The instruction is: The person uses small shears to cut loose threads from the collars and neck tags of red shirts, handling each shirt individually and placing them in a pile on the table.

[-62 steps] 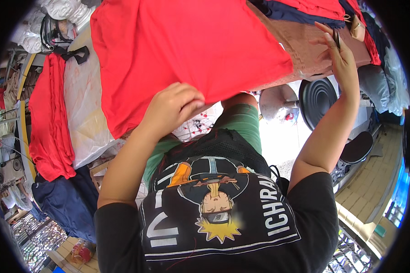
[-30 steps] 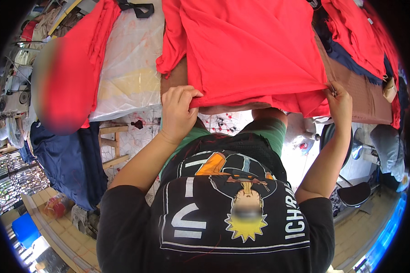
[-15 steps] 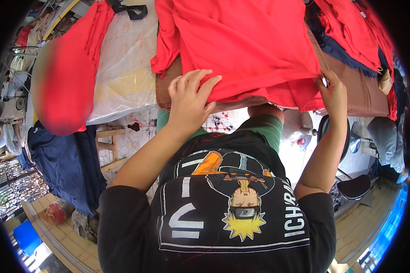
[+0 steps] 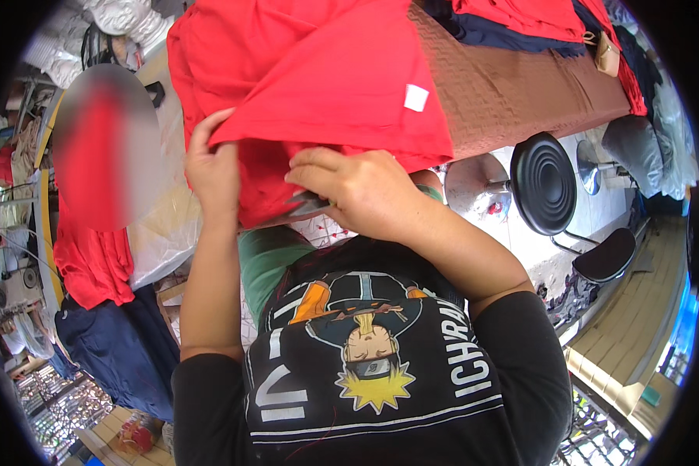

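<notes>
A red garment (image 4: 318, 70) lies spread over the table, its hem toward me and a small white label (image 4: 415, 98) on its right part. My left hand (image 4: 214, 167) is closed on the left part of the hem, thumb and fingers pinching the cloth. My right hand (image 4: 357, 182) is closed around dark metal thread snips (image 4: 307, 205), which its fingers partly cover. The blades point left, close against the red cloth under the lifted hem.
The brown-covered table (image 4: 520, 93) bears more red and navy clothes (image 4: 512, 23) at the far right. A black round stool (image 4: 544, 182) stands to the right. At left, a blurred person (image 4: 101, 155) in red is beside a plastic-covered surface (image 4: 159, 233) and navy cloth (image 4: 120, 349).
My right hand has left the hem's right corner, come to the middle and now holds thread snips. My left hand now pinches the hem. The garment sits further left in view; the white label shows.
</notes>
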Demonstrator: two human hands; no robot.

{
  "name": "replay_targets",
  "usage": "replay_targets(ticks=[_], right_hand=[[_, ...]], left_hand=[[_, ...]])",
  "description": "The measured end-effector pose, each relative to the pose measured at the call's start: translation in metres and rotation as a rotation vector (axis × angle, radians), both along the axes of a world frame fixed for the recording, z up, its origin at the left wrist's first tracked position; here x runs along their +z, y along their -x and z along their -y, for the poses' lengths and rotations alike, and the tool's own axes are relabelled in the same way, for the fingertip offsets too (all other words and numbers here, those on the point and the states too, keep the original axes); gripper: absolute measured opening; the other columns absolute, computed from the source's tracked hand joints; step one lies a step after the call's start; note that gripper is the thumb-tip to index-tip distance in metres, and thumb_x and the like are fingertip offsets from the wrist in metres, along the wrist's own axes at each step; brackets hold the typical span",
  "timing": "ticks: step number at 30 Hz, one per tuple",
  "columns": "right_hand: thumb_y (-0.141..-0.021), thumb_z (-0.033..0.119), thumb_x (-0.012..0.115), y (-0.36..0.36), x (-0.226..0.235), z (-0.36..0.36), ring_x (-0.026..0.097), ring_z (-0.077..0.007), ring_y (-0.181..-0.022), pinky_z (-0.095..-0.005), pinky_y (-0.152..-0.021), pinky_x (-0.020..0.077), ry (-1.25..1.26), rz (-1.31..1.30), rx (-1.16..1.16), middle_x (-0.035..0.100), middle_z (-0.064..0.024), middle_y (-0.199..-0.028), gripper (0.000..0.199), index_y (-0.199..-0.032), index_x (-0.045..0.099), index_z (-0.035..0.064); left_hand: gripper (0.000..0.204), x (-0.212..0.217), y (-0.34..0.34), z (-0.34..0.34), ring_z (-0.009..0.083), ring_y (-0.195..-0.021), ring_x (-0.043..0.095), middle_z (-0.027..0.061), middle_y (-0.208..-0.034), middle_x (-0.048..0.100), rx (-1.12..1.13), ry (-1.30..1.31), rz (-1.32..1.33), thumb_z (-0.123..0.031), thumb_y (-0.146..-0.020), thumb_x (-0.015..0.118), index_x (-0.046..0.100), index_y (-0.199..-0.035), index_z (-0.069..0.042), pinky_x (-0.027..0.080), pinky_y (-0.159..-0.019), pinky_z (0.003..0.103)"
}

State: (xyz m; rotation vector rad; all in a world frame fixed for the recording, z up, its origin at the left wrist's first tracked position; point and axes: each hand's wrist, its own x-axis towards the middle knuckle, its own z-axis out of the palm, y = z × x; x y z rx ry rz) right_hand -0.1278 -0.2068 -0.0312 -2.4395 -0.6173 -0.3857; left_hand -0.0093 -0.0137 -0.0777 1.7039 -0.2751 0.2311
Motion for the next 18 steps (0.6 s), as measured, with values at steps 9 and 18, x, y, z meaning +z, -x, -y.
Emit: replay_targets(ticks=[9,18], right_hand=[[-0.074,0.012,0.061,-0.003,-0.015,0.014,0.066,-0.0257,-0.066,-0.0384,-0.055,0.0518,0.120,-0.037,0.128,0.060,-0.0078,-0.083,0.013,-0.085,0.059,0.0060],[-0.074,0.010,0.068,0.003,0.014,0.101,0.066,-0.0299,-0.078,-0.0393,-0.067,0.0528,-0.006,-0.041,-0.374,0.067,-0.0104,-0.088,0.020,-0.094,0.067,0.0083]], left_hand=[[0.020,-0.037,-0.015,-0.023,0.0107,-0.094,0.061,0.0057,-0.102,0.065,-0.008,0.149,-0.175,-0.004,-0.091,0.061,0.062,-0.110,0.000,0.047,-0.086,0.023],[0.031,-0.027,-0.013,-0.017,0.0166,-0.106,0.057,0.0088,-0.116,0.060,0.010,0.062,-0.080,-0.006,-0.086,0.066,0.060,-0.116,-0.003,0.045,-0.092,0.029]])
